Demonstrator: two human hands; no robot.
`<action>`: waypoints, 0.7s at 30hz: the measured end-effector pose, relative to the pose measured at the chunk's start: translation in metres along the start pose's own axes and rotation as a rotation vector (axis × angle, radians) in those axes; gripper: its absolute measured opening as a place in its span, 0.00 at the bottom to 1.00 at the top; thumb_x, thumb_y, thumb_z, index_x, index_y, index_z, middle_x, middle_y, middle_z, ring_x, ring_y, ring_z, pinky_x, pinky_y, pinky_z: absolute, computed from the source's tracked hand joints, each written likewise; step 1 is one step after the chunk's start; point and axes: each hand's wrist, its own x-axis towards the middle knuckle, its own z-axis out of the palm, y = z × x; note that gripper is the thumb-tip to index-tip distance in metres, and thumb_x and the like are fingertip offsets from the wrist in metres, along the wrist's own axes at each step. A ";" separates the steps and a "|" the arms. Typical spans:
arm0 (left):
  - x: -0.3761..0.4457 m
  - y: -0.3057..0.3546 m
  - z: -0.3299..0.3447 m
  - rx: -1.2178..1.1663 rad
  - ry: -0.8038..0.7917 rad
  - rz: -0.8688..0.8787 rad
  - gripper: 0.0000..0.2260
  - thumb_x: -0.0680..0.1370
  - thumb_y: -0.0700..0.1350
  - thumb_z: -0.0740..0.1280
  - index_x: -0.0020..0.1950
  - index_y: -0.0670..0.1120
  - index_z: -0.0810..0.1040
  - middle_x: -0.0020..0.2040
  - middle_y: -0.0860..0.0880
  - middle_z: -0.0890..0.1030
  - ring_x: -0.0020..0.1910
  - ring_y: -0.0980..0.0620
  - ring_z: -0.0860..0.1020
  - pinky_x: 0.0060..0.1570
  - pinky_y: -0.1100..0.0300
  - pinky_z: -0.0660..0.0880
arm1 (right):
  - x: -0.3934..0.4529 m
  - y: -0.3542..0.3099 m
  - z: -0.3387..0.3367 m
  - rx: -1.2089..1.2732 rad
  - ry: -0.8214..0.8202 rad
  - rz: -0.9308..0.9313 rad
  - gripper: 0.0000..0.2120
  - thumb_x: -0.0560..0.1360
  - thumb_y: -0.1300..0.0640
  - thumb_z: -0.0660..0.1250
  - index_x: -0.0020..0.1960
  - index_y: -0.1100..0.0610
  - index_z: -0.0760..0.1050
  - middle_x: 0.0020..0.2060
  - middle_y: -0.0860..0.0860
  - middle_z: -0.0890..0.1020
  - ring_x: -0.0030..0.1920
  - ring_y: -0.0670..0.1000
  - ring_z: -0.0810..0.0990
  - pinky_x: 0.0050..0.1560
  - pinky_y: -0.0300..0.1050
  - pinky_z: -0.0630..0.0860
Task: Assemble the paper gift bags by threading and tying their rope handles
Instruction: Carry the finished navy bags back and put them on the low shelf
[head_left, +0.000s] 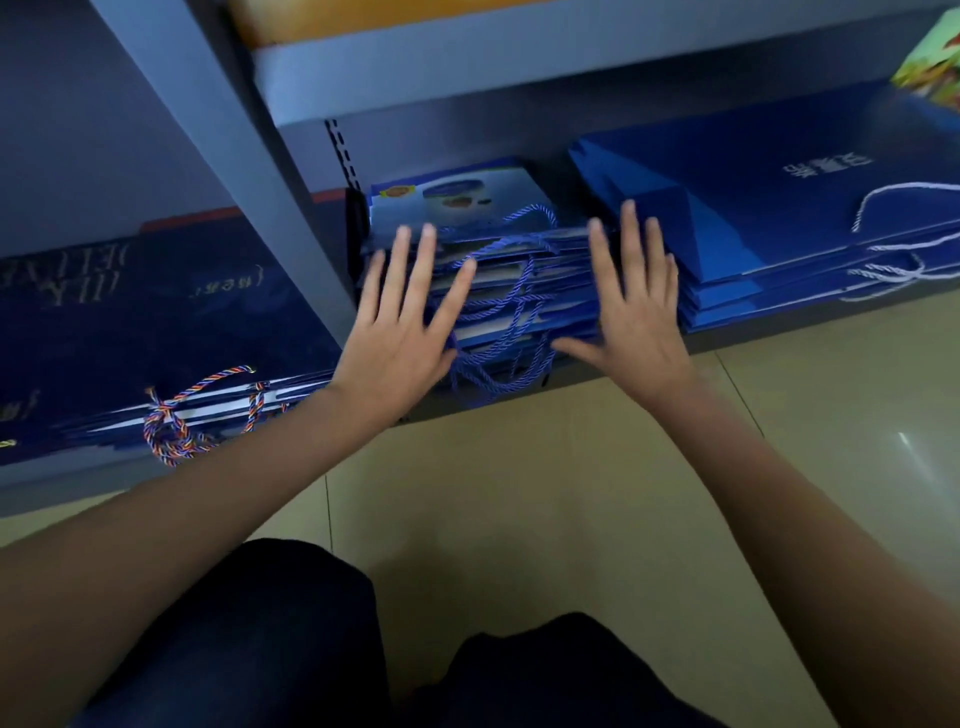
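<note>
A stack of flat blue-and-white paper gift bags (457, 208) lies on a low shelf, with blue twisted rope handles (511, 306) spilling over its front edge. My left hand (402, 317) lies flat on the left front of the stack with its fingers spread and straight. At the stack's right front, my right hand (631, 306) does the same. Neither hand grips a bag or a rope.
Dark navy bags (130, 332) with multicoloured rope handles (176, 421) lie on the shelf to the left. Plain blue bags (753, 208) with white cord handles (893, 260) are stacked on the right. A grey shelf upright (218, 150) stands left of the middle stack. Beige floor tiles (571, 493) lie below.
</note>
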 end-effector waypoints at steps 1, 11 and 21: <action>0.010 0.000 -0.004 0.032 -0.062 -0.021 0.45 0.72 0.62 0.66 0.77 0.42 0.45 0.74 0.31 0.54 0.73 0.32 0.55 0.69 0.39 0.56 | 0.001 0.002 0.000 0.069 -0.029 0.028 0.55 0.64 0.38 0.71 0.77 0.56 0.42 0.76 0.62 0.44 0.75 0.65 0.49 0.70 0.67 0.56; 0.022 0.000 -0.036 -0.044 -0.436 0.000 0.39 0.78 0.58 0.59 0.76 0.45 0.37 0.76 0.37 0.49 0.72 0.36 0.55 0.70 0.43 0.53 | 0.001 0.005 -0.021 0.403 -0.314 0.223 0.46 0.72 0.50 0.70 0.77 0.46 0.41 0.77 0.51 0.45 0.66 0.61 0.70 0.59 0.56 0.72; 0.122 0.076 -0.271 -0.429 -0.605 0.574 0.21 0.75 0.35 0.61 0.68 0.36 0.66 0.64 0.36 0.68 0.49 0.35 0.77 0.44 0.45 0.72 | -0.116 0.120 -0.274 0.908 -0.526 1.041 0.15 0.78 0.61 0.63 0.63 0.65 0.71 0.53 0.60 0.78 0.41 0.54 0.78 0.42 0.43 0.72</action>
